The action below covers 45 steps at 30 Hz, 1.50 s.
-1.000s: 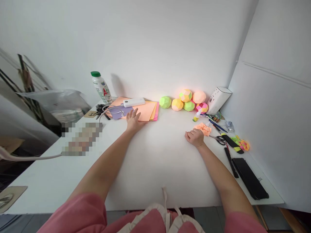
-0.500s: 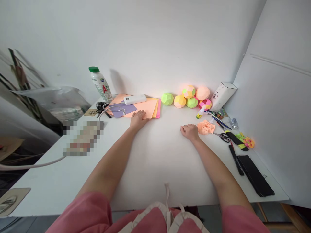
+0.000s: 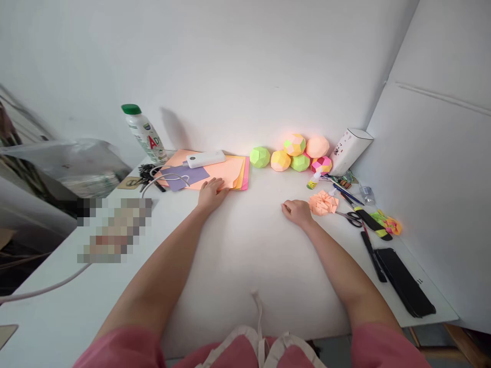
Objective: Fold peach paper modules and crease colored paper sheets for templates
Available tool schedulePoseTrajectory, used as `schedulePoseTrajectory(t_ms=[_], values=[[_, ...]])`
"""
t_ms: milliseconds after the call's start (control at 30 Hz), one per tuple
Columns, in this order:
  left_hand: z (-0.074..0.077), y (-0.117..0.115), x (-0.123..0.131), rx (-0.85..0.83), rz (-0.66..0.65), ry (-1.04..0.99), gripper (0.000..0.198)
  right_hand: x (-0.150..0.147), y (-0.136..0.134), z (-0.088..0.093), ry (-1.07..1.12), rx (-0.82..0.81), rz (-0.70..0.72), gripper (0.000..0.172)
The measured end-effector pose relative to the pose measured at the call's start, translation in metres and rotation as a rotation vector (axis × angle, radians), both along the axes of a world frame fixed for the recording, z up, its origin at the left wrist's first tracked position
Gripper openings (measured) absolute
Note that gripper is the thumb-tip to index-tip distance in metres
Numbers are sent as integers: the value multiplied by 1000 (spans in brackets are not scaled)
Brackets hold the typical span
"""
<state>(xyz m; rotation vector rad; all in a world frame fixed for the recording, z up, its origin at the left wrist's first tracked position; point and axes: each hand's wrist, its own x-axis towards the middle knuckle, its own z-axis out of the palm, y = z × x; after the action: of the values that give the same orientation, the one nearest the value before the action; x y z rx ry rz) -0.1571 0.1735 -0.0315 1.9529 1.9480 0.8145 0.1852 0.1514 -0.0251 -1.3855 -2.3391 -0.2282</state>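
Note:
My left hand (image 3: 212,195) lies flat on the table with its fingers stretched out over the front edge of a stack of coloured paper sheets (image 3: 230,171). Close to my right hand (image 3: 298,212), which rests loosely curled on the white table (image 3: 255,245), is a pile of folded peach paper pieces (image 3: 323,203). No object shows in the curled fingers. A small glue bottle (image 3: 313,180) lies behind that pile. Along the wall sit several faceted paper balls, among them a green ball (image 3: 260,157) and a peach ball (image 3: 317,147).
On the papers lie a white power bank (image 3: 206,159) and a purple sheet (image 3: 178,177). A white bottle (image 3: 144,134) stands at the left, near a blurred-out object (image 3: 117,227) with a cable. Scissors (image 3: 351,218), a cutter (image 3: 372,223) and a black phone (image 3: 404,281) lie right.
The view has turned slightly, so the things on the left appear farther left. Both hands keep about the same pose and place on the table.

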Motion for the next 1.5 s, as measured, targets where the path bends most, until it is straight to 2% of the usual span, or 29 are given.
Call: schedulePoseTrajectory(t_ms=[167,367,500,600,733,833,933,1033,1100,1333,1500], values=[[1,1,1,47,35,-36,30,0,1,0,20,-69,-11,24],[4,-5,-2,64,147,-60,25,1,-1,2,50,-161,-46,22],[4,-4,0,76,200,-8,20,-5,-2,5,105,-197,-69,19],[4,2,9,105,143,69,18,-28,4,6,182,-212,-109,19],[7,12,23,172,50,142,22,-85,27,5,305,-253,-112,18],[8,13,26,222,22,165,25,-124,47,4,397,-299,-104,24],[8,12,27,262,23,183,29,-146,62,3,473,-332,-125,30],[6,11,27,268,49,192,48,-150,67,2,521,-365,-101,34],[5,13,27,240,74,183,53,-149,67,1,549,-386,-68,36],[3,17,21,157,103,104,25,-149,67,-2,676,-424,-38,45],[3,20,14,137,120,47,28,-147,68,-5,756,-423,-7,47]])
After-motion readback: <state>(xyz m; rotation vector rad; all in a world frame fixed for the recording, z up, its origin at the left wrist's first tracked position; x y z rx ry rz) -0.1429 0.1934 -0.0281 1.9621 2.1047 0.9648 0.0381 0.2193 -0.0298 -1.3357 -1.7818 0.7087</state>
